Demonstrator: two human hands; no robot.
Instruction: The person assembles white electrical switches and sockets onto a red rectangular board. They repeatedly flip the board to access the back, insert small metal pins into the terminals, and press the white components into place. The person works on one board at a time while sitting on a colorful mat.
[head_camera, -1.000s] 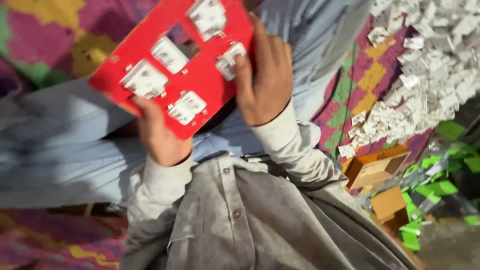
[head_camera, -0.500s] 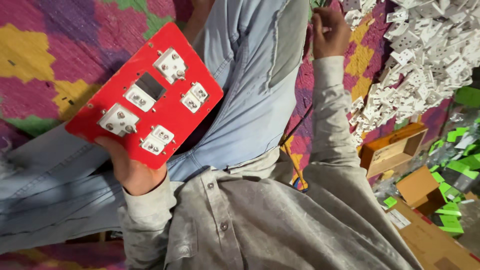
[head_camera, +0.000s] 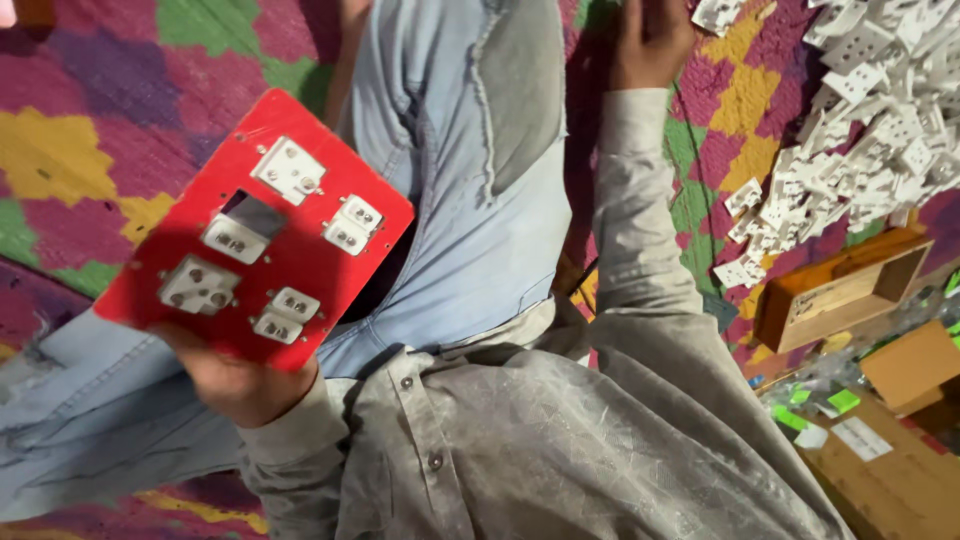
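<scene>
Head view: one camera, looking down at a seated person's lap and a patterned mat (head_camera: 90, 150).
Hidden parts: right hand (head_camera: 650, 40) is cut by the top edge, its fingers out of sight; left hand (head_camera: 235, 380) is mostly covered by the board it holds.
Left hand: clasps the lower edge of a red switchboard plate (head_camera: 255, 235), fingers behind it, arm bent close to the body.
Red switchboard plate: held tilted over the left thigh, carrying five white sockets and switches and one bare rectangular cut-out.
Right hand: arm stretched away to the mat, near loose white sockets (head_camera: 720, 15); whether it is closed on anything cannot be told.
Surroundings: pile of white sockets (head_camera: 860, 130) on the mat at right, an open wooden box (head_camera: 835, 290) just beside it, cardboard cartons (head_camera: 900, 470) partly cut off.
</scene>
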